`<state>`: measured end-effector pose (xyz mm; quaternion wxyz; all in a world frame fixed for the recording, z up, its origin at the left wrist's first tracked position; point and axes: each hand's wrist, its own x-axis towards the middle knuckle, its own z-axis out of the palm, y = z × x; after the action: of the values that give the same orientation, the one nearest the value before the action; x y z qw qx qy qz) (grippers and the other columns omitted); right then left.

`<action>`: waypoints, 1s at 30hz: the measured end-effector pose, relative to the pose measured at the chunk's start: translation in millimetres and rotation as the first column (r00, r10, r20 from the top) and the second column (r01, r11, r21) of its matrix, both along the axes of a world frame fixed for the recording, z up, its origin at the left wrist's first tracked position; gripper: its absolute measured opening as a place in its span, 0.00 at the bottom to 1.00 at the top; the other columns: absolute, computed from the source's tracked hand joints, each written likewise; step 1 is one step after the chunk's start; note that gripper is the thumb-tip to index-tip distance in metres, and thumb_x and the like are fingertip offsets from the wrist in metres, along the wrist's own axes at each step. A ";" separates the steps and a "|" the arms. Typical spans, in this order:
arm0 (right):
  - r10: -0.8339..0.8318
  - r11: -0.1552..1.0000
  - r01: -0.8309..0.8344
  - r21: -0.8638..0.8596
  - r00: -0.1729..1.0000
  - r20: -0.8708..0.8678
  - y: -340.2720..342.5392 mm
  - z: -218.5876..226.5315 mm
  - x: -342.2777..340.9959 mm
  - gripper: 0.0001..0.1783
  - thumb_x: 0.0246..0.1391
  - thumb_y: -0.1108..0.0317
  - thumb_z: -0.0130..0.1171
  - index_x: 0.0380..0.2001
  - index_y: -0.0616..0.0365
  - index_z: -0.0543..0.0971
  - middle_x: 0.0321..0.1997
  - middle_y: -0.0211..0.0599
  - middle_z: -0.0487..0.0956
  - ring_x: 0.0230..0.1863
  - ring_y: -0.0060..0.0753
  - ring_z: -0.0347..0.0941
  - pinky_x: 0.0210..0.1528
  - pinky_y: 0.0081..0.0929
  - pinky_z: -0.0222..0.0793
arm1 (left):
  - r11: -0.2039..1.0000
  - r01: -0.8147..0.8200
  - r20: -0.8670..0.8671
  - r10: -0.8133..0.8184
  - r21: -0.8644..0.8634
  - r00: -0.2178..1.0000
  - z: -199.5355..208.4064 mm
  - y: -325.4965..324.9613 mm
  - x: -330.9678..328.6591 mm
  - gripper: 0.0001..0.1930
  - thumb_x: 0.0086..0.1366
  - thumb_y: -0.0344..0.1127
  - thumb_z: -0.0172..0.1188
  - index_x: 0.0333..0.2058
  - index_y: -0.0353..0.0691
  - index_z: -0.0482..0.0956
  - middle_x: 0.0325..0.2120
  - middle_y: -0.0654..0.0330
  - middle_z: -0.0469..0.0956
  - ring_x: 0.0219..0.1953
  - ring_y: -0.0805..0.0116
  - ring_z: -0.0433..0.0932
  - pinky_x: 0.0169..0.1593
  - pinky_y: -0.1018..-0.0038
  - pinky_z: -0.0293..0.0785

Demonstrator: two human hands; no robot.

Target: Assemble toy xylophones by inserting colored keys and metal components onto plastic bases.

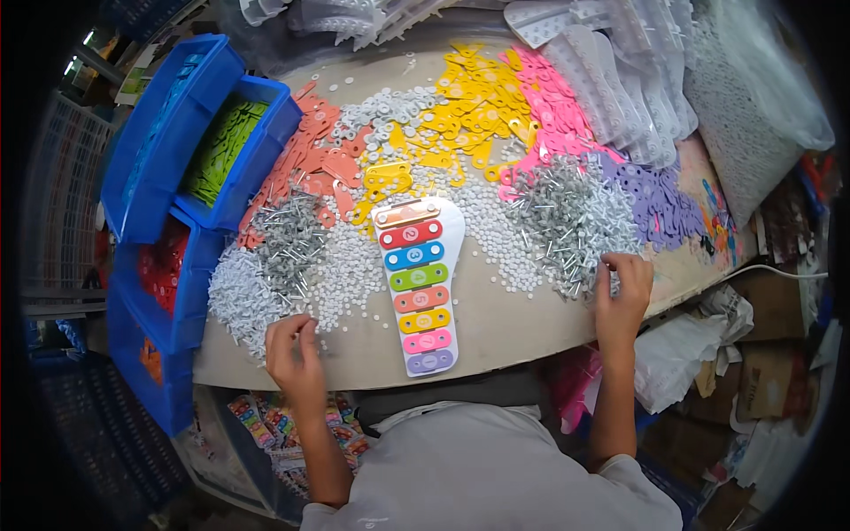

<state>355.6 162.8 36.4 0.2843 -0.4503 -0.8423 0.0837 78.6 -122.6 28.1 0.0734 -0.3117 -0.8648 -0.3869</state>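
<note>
A toy xylophone (459, 232) with a white foot-shaped base lies in front of me, carrying a column of coloured bars. White round caps sit at the ends of its upper bars; open holes show in the lower ones. My left hand (297, 361) is curled beside the pile of white pins (243, 292), fingers drawn together. At the near edge of a pile of metal and white pins (575, 226), my right hand (625, 296) bends its fingers down in a pinch. Whatever either hand holds is too small to make out. Small white caps (487, 212) lie scattered around the xylophone.
Blue bins (190, 221) of coloured bars stand along the left. Salmon (301, 146), yellow (478, 93), pink (567, 111) and purple bars (660, 199) are heaped farther back. White bases (602, 84) and a clear bag of white pieces (744, 124) are at the back right.
</note>
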 end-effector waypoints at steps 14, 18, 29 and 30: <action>0.053 0.996 -0.045 -0.079 0.992 0.110 -3.2 -6.3 -7.3 0.10 0.52 0.75 0.63 0.39 0.61 0.78 0.36 0.40 0.76 0.42 0.42 0.70 0.49 0.36 0.64 | 0.963 0.080 0.557 -0.217 0.259 0.801 -6.2 19.9 12.9 0.08 0.67 0.26 0.59 0.43 0.29 0.80 0.34 0.61 0.79 0.37 0.74 0.79 0.43 0.80 0.73; 0.052 0.993 -0.046 -0.111 0.997 0.052 -1.8 -9.1 -7.0 0.09 0.54 0.75 0.62 0.39 0.63 0.79 0.37 0.42 0.77 0.41 0.42 0.72 0.47 0.35 0.67 | 0.957 0.081 0.561 -0.230 0.278 0.795 -5.6 23.7 14.1 0.07 0.67 0.25 0.59 0.42 0.29 0.80 0.34 0.61 0.80 0.37 0.74 0.79 0.43 0.79 0.73; -0.064 0.955 0.049 -0.292 0.997 -0.042 1.9 -6.9 4.3 0.06 0.61 0.73 0.59 0.33 0.66 0.76 0.29 0.36 0.77 0.31 0.25 0.71 0.36 0.25 0.67 | 0.894 -0.048 0.772 -0.355 0.445 0.527 -1.8 39.0 1.0 0.07 0.65 0.26 0.61 0.41 0.31 0.81 0.31 0.60 0.82 0.34 0.75 0.82 0.40 0.80 0.76; -0.120 0.938 0.082 -0.338 0.988 -0.094 1.2 -7.4 3.7 0.07 0.62 0.72 0.58 0.33 0.66 0.75 0.29 0.35 0.77 0.30 0.23 0.70 0.35 0.24 0.67 | 0.893 -0.050 0.800 -0.375 0.448 0.467 0.2 41.8 -1.3 0.07 0.66 0.27 0.61 0.40 0.31 0.81 0.31 0.60 0.82 0.34 0.76 0.82 0.40 0.81 0.76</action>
<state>359.3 164.0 28.9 0.2551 -0.5290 -0.7744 0.2355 77.3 -80.9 28.2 -0.3496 -0.1320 -0.6435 -0.6681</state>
